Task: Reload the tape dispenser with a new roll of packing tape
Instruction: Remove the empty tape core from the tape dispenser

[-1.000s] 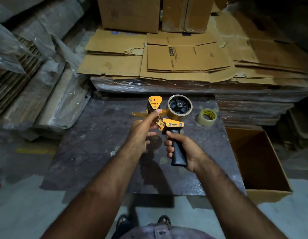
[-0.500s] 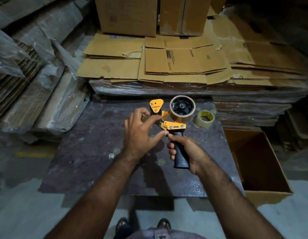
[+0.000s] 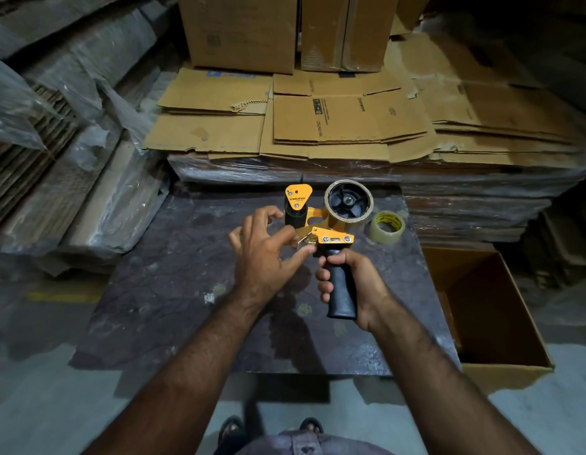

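My right hand [image 3: 362,284] grips the black handle of the yellow tape dispenser [image 3: 334,238] and holds it upright over the dark table [image 3: 173,290]. A brownish tape roll [image 3: 350,221] sits on the dispenser's black hub. With thumb and forefinger, my left hand [image 3: 262,254] pinches the small metal flap at the dispenser's front, just left of the handle top; its other fingers are spread. A second, clear tape roll [image 3: 381,235] lies flat on the table to the right of the dispenser.
An open, empty cardboard carton [image 3: 501,323] stands on the floor at the table's right. Flattened cartons [image 3: 334,126] are stacked behind the table, with upright boxes [image 3: 239,31] on them. Plastic-wrapped cardboard bundles [image 3: 88,192] lean at the left.
My left hand has dropped from the dispenser's front roller area to the metal flap near the handle, and its fingers have spread. My right hand keeps its grip on the handle.
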Demonstrator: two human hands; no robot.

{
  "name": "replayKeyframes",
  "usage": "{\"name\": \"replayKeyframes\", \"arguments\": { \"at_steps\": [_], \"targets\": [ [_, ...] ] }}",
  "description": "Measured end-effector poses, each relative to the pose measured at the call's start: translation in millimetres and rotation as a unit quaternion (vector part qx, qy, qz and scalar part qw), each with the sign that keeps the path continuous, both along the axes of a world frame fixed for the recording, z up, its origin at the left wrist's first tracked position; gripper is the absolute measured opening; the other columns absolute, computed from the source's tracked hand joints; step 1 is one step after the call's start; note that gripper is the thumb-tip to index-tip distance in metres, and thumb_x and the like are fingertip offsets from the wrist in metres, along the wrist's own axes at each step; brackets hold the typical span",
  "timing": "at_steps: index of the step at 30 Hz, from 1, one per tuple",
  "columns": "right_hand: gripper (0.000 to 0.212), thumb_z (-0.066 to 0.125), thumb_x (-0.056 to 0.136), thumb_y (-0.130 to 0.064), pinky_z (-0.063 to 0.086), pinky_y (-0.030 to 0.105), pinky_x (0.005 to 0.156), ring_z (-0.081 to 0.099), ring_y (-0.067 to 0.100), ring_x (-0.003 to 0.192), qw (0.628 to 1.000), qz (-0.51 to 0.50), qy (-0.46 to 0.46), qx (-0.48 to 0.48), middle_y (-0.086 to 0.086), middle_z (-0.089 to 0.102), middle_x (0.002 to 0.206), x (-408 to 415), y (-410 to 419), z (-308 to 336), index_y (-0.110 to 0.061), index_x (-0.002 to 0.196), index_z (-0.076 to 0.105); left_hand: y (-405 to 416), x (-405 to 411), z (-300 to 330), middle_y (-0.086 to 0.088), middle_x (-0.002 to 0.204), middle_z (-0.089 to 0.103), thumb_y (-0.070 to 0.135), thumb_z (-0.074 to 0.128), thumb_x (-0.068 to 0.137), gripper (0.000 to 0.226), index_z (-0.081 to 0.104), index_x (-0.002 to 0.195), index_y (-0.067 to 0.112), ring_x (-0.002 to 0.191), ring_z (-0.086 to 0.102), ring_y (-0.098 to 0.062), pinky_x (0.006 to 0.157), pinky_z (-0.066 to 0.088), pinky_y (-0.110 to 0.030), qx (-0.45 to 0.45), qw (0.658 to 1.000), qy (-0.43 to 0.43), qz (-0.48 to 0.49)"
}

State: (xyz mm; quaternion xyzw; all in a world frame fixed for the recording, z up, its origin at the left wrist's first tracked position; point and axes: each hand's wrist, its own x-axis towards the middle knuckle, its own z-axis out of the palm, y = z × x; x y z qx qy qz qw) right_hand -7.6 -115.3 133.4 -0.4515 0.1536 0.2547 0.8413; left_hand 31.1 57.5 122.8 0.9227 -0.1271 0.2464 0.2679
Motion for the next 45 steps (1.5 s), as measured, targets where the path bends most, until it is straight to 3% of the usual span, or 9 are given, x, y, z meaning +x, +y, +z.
{"name": "replayKeyframes", "arguments": {
  "at_steps": [10,14,19,24,27,33,36,41,45],
  "targets": [
    [0.013,0.047,0.086,-0.020,0.034,0.028,0.049,0.040,0.015,0.049,0.999,0.003,0.009,-0.043,0.001,0.045,0.065,0.0,-0.8,-8.0,-0.014,0.080,0.057,8.2,6.6,8.3,0.004,0.120,0.051,0.073,0.066,0.073,0.046,0.066,0.081,0.028,0.115,0.046,-0.016,0.091,0.032,-0.042,-0.052,0.999,0.007,-0.007],
    [0.012,0.048,0.087,-0.019,0.035,0.030,0.051,0.043,0.016,0.050,0.994,0.018,0.007,-0.106,0.003,0.048,0.064,-0.4,-0.7,-11.8,-0.012,0.084,0.056,11.9,13.5,23.2,0.002,0.139,0.049,0.074,0.056,0.081,0.057,0.066,0.119,0.033,0.131,0.042,-0.019,0.097,0.032,-0.044,0.010,0.999,-0.004,-0.038],
    [0.011,0.048,0.087,-0.017,0.036,0.030,0.050,0.043,0.017,0.050,0.991,0.062,0.002,-0.117,0.003,0.049,0.063,-3.2,4.5,-11.1,-0.012,0.082,0.055,8.8,41.4,49.2,0.003,0.157,0.041,0.078,0.036,0.088,0.081,0.029,0.157,0.035,0.153,0.018,-0.020,0.115,0.015,-0.059,0.179,0.976,0.053,-0.111],
    [0.011,0.047,0.087,-0.017,0.038,0.029,0.048,0.043,0.017,0.051,0.988,0.083,-0.004,-0.128,0.004,0.050,0.063,-4.7,10.1,-10.6,-0.010,0.084,0.055,-5.8,60.1,61.5,-0.002,0.153,0.048,0.090,0.032,0.079,0.105,0.030,0.155,0.019,0.150,0.028,-0.023,0.115,0.008,-0.068,0.259,0.957,0.110,-0.075],
    [0.010,0.047,0.086,-0.017,0.038,0.028,0.047,0.043,0.018,0.051,0.988,0.092,0.001,-0.123,0.004,0.049,0.064,-6.4,11.1,-9.1,-0.010,0.085,0.055,-18.9,59.3,63.6,-0.001,0.148,0.050,0.088,0.041,0.077,0.102,0.031,0.154,0.023,0.139,0.041,-0.022,0.113,0.017,-0.064,0.283,0.948,0.112,-0.091],
    [0.010,0.047,0.085,-0.017,0.038,0.029,0.048,0.044,0.018,0.051,0.984,0.104,0.009,-0.142,0.004,0.050,0.064,-11.2,4.6,-14.1,-0.010,0.087,0.054,-12.3,71.8,75.7,0.008,0.158,0.040,0.057,0.078,0.075,0.098,0.028,0.156,0.035,0.143,0.034,-0.017,0.107,0.028,-0.050,0.271,0.920,0.183,-0.214],
    [0.010,0.047,0.086,-0.017,0.038,0.030,0.049,0.044,0.018,0.051,0.982,0.111,0.006,-0.153,0.004,0.051,0.064,-14.3,3.9,-15.5,-0.009,0.088,0.052,-9.6,75.2,75.6,0.009,0.157,0.042,0.055,0.082,0.072,0.099,0.031,0.154,0.035,0.143,0.038,-0.017,0.105,0.031,-0.048,0.284,0.915,0.181,-0.224],
    [0.011,0.048,0.084,-0.019,0.038,0.029,0.048,0.044,0.017,0.051,0.984,0.117,0.023,-0.129,0.004,0.050,0.065,-12.4,5.9,-11.4,-0.010,0.086,0.054,-9.9,72.1,65.8,0.003,0.146,0.044,0.077,0.074,0.063,0.113,0.025,0.156,0.035,0.131,0.048,-0.021,0.105,0.041,-0.045,0.246,0.929,0.201,-0.192],
    [0.011,0.046,0.085,-0.018,0.038,0.028,0.047,0.043,0.017,0.050,0.984,0.117,0.022,-0.129,0.004,0.049,0.064,-12.3,8.4,-8.0,-0.010,0.086,0.053,-14.7,69.7,65.4,0.005,0.144,0.044,0.057,0.083,0.067,0.099,0.034,0.151,0.038,0.128,0.049,-0.020,0.100,0.050,-0.041,0.240,0.929,0.181,-0.217]
  ]
}}
